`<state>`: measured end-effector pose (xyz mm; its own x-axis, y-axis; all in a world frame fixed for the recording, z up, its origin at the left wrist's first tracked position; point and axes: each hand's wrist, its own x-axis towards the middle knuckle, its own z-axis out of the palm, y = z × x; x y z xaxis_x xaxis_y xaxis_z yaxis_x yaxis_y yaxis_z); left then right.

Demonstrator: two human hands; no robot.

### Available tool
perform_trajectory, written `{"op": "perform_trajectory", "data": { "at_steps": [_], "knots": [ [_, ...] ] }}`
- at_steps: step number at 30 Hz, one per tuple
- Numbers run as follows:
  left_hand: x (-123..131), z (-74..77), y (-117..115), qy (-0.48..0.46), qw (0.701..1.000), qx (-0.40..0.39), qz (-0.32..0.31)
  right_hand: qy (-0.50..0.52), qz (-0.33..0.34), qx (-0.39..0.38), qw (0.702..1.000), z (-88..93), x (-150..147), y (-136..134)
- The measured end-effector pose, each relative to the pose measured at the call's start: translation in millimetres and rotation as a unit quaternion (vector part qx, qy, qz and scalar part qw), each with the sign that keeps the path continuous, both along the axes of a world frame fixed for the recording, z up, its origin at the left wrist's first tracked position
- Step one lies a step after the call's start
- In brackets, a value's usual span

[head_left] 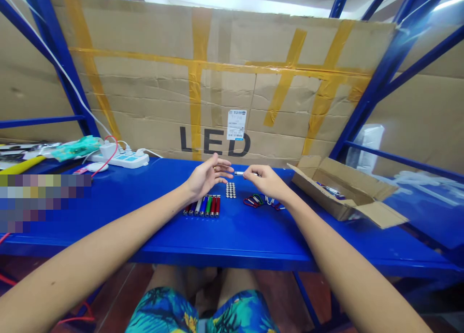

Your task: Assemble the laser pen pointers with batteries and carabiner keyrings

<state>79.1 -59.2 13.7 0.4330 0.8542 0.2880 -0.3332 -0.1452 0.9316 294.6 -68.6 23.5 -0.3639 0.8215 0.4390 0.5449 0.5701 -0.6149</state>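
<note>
My right hand [266, 179] is closed, its thumb and fingers pinching a small silver tube [239, 173] whose end points left. Facing it, my left hand [210, 176] has its fingers stretched out and apart, with the fingertips close to the tube's end. Just below the hands, small round silver pieces [230, 190] stand in neat rows on the blue table. Under my left hand lies a row of slim metal tubes [208, 206] in red, green, blue and silver, like mini flashlights. Near my right wrist are several coloured carabiners [253, 200], partly hidden by the hand.
At right stands an open cardboard box [326, 190] with small items inside. A white power strip [126, 159] with plugs and cables sits at the back left, beside a teal plastic bag [78, 147]. A large cardboard sheet [155, 96] closes off the table's back, between blue posts.
</note>
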Motion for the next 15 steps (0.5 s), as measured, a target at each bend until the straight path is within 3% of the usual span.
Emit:
{"op": "perform_trajectory", "data": {
  "at_steps": [3, 6, 9, 12, 15],
  "knots": [
    [4, -4.1, 6, 0.090, 0.991, 0.076, 0.068, -0.022, 0.034, 0.017, 0.999, -5.4, -1, 6],
    [5, -9.1, 18, 0.193, 0.960, 0.166, 0.112, -0.047, 0.055, 0.024, 0.997, -11.6, -4, 17],
    [3, -13.8, 35, 0.242, 0.932, 0.228, 0.142, -0.069, 0.021, 0.021, 0.997, -17.3, -5, 33],
    [-1, -17.9, 51, 0.267, 0.915, 0.241, 0.181, -0.084, -0.035, 0.006, 0.996, -23.2, -5, 51],
    [-4, -22.1, 64, 0.292, 0.897, 0.267, 0.197, -0.105, -0.047, -0.007, 0.993, -29.7, -5, 66]
  ]
}}
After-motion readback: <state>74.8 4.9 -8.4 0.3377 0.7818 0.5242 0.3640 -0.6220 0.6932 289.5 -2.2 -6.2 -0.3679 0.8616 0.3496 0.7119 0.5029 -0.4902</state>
